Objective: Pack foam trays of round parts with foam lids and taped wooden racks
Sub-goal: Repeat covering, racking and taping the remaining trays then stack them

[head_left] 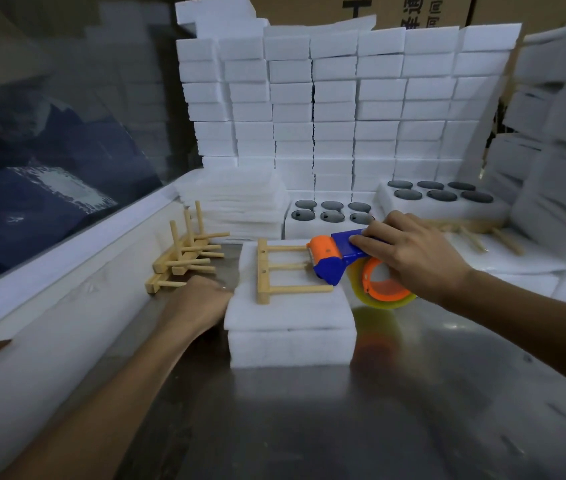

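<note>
Rt hand [409, 252] gripping tape gun [335, 258], wooden rack [280, 271] on foam lid [288, 306]

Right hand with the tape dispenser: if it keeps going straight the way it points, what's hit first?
Likely the wooden rack on the white foam lid; the blue-and-orange tape dispenser in the right hand already looks against its pegs.

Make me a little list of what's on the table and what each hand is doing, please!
right hand: grips tape gun over the rack's pegs
left hand: steadies lid at its left edge
rack: lies on lid
box: under lid
spare racks: piled left
open trays: behind, round parts showing
</note>
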The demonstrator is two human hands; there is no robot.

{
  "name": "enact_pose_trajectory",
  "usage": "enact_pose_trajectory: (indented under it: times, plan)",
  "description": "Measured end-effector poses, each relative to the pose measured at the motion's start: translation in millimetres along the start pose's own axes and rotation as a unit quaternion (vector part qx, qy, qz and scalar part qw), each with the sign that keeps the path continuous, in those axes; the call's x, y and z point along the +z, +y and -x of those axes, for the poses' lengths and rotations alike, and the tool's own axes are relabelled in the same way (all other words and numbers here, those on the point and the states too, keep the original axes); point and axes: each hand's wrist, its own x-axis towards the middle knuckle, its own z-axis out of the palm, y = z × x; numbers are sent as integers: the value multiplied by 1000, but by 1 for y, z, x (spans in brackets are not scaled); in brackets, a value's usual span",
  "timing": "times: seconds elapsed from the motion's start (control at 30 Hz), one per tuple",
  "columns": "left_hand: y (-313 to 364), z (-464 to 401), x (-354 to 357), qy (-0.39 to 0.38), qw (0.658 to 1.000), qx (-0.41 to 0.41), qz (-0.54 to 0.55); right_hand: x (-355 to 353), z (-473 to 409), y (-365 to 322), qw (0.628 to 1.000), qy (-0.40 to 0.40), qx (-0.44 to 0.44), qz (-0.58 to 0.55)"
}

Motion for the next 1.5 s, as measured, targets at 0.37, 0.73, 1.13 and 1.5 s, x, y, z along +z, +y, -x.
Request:
enact_pose_trajectory:
  times: [0.37,0.73,1.13,1.5]
  plan:
    - [-5,29,13,48,979,169,-102,9,8,-6,1000,21,13,9]
    - [13,19,-9,107,981,160,35,12,-6,-24,993,-79,89,-17]
    - [88,105,83,166,926,200,-273,12,-8,-28,980,-149,128,-25]
    - [63,84,52,176,909,292,-240,10,-9,-35,976,-148,154,-46]
